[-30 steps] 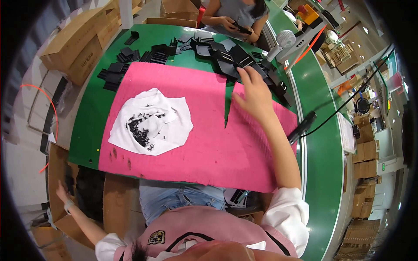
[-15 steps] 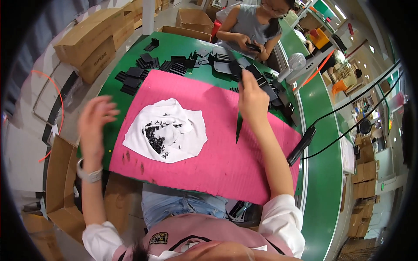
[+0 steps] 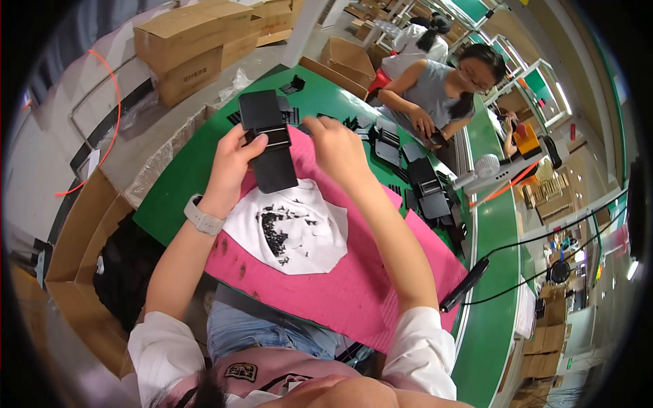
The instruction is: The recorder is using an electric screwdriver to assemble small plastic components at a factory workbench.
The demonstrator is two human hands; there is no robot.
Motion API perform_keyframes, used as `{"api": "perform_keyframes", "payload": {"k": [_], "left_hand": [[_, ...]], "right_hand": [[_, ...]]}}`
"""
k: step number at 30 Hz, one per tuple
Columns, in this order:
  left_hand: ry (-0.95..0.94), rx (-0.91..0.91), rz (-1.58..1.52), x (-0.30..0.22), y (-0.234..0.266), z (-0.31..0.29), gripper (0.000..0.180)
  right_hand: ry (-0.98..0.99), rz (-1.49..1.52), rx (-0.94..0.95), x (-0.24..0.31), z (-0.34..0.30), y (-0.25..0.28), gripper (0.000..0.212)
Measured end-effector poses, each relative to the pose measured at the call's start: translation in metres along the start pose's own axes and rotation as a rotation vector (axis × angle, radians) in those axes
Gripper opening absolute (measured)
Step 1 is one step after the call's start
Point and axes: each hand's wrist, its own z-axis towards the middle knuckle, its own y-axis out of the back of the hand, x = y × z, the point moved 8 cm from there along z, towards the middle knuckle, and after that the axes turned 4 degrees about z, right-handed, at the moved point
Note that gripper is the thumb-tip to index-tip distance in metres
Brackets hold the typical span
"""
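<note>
Table (image 3: 175, 194): green, under my pink mat (image 3: 326, 299) and white cloth (image 3: 323, 238).
Left hand (image 3: 233, 166): mine, gripping the black part (image 3: 277, 173) at 12 o'clock from the cloth.
Right hand (image 3: 340, 153): curled, at 1 o'clock; I cannot tell whether it holds anything.

Head camera: we look out from the left one of two wide fisheye cameras worn side by side on the head.
Pink top (image 3: 286, 360): we gaze steeply down past it at the lower edge, where it sits very near us.
Hands: we see the left hand (image 3: 233, 162) and right hand (image 3: 338, 151) from above, close, with forearms (image 3: 391, 234) entering from below.
Green desk (image 3: 170, 204): we face down onto it and across it, its edges slanting through our view.
Co-worker (image 3: 425, 95): we reach this person beyond the desk, upper right, farther off.
Cardboard boxes (image 3: 187, 41): we catch these upper left, past the desk.
Rim: we get bent straight edges and dark corners there.
</note>
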Motion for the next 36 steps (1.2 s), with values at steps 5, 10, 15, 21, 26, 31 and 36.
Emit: {"api": "perform_keyframes", "payload": {"k": [5,10,15,21,26,31,36], "left_hand": [[0.011,0.041,-0.081,0.007,0.002,0.004,0.025],[0.059,0.024,-0.124,0.009,-0.001,0.002,0.027],[0.087,0.075,-0.151,0.006,-0.011,-0.005,0.029],[0.140,0.202,-0.107,0.018,-0.024,-0.016,0.032],[0.121,0.294,-0.093,0.014,-0.043,-0.023,0.035],[0.146,0.362,-0.040,0.023,-0.042,-0.025,0.042],[0.108,0.374,0.017,0.026,-0.043,-0.027,0.042]], "right_hand": [[0.357,-0.352,0.039,-0.025,0.038,-0.072,0.022],[0.253,-0.377,0.361,-0.040,0.040,-0.092,0.031],[0.023,0.266,-0.078,-0.053,0.022,-0.011,0.034],[-0.183,1.080,-0.237,-0.018,-0.035,0.043,0.025],[0.166,0.528,-0.178,0.028,-0.055,0.059,0.027],[0.018,0.655,-0.197,0.015,-0.066,0.054,0.028],[0.054,0.527,-0.179,0.028,-0.069,0.052,0.028]]}}
